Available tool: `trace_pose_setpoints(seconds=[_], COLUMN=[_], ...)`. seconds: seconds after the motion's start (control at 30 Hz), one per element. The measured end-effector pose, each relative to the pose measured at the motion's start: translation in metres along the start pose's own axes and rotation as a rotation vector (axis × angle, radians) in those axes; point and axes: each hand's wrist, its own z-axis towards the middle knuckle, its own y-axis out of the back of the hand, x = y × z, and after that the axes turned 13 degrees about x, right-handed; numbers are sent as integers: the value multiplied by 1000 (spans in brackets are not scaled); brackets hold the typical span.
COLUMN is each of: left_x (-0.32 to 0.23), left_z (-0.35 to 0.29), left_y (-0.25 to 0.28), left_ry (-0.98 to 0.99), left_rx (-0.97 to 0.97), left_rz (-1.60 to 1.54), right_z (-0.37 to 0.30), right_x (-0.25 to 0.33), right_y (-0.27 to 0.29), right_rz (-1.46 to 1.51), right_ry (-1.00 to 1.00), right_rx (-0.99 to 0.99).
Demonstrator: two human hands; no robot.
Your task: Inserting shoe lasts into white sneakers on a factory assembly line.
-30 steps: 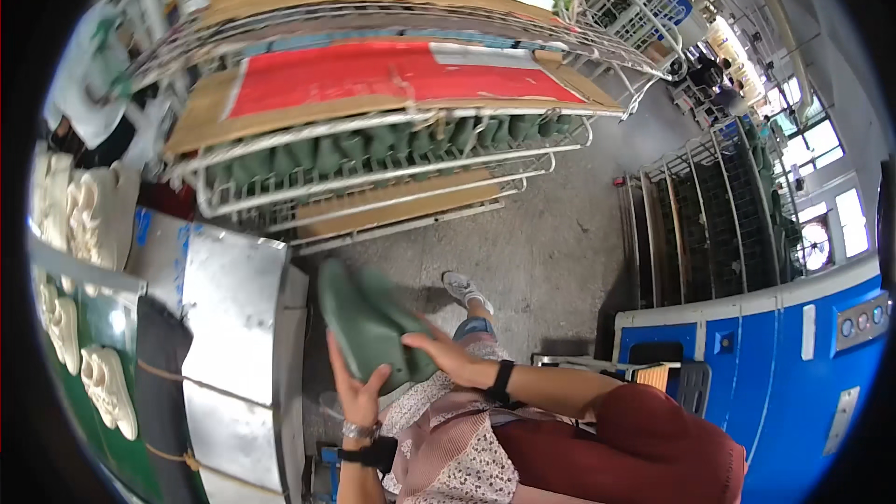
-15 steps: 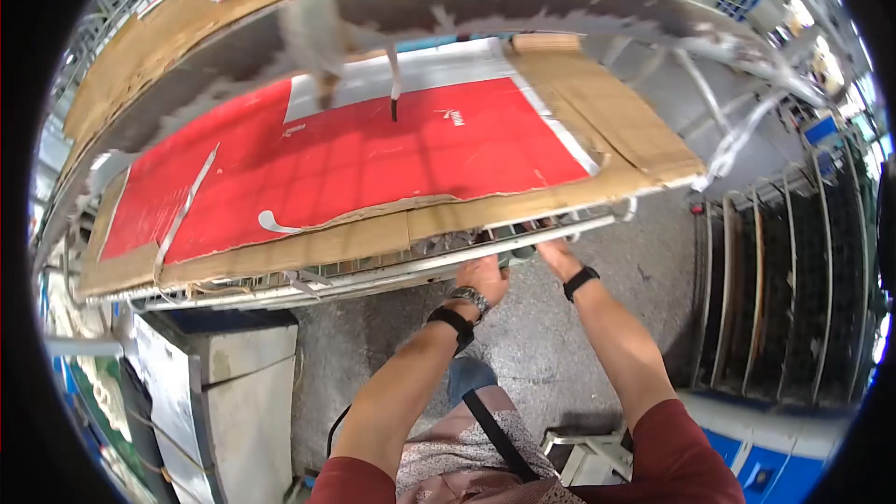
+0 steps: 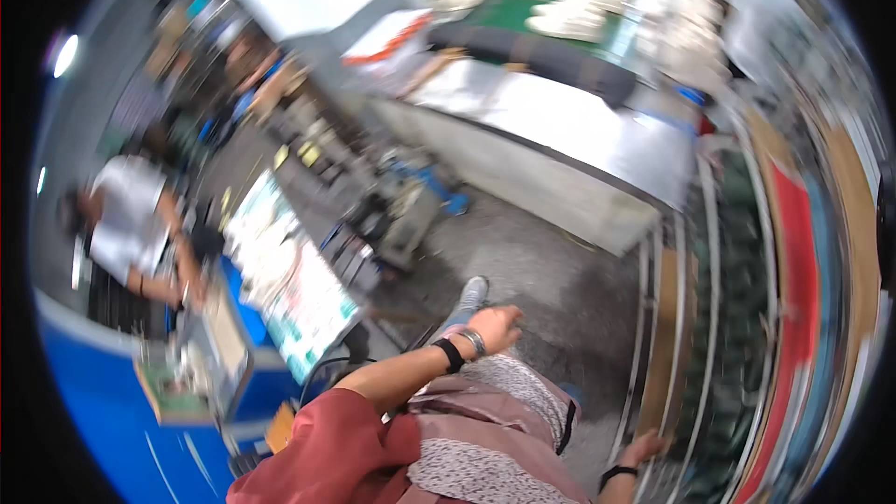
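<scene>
The left hand (image 3: 493,329) is over the floor (image 3: 537,257), fingers bent, too blurry to tell if they touch. The right hand (image 3: 644,449) is by the white rack (image 3: 716,285); I can't tell if its fingers are apart. Dark green shapes (image 3: 740,252) sit in it, past those fingers. A shiny bench (image 3: 523,117) is ahead of the left fingers.

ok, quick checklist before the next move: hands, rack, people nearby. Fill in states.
1. Left hand carrying nothing: ok, nothing visible in it.
2. Right hand off the rack: cannot tell; it overlaps the rack's near end in view, blurred.
3. Dark green lasts on the rack: ok, a row shows.
4. Co-worker on the left apart from both hands: ok.
5. Picture sharp enough for finger detail: not ok, blurred.
</scene>
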Motion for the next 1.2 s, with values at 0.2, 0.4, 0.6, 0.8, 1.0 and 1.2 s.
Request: trace_pose_setpoints(seconds=[0.2,0.4,0.6,0.8,1.0,1.2], left_x=[214,406,457,403,321,277], left_z=[-155,-289,-308,-276,-274,-233], left_y=[120,198,209,216,172,193], left_ry=[783,1383,1377,991,1008,814], left_rx=[-608,-1135,-857,-1133,-846,-506], left_rz=[-491,-296,-278,-172,-254,-264], right_z=[-108,-387,-687,-715,-569,-309], right_x=[405,728,826,843,831,908], right_y=[-45,-191,-330,-422,-328,-149], right_rz=[300,-189,-388,-720,-599,-285], right_ry=[623,1460,2124,2036,1829,1478], right_rx=[669,1208,1193,1187,1360,772])
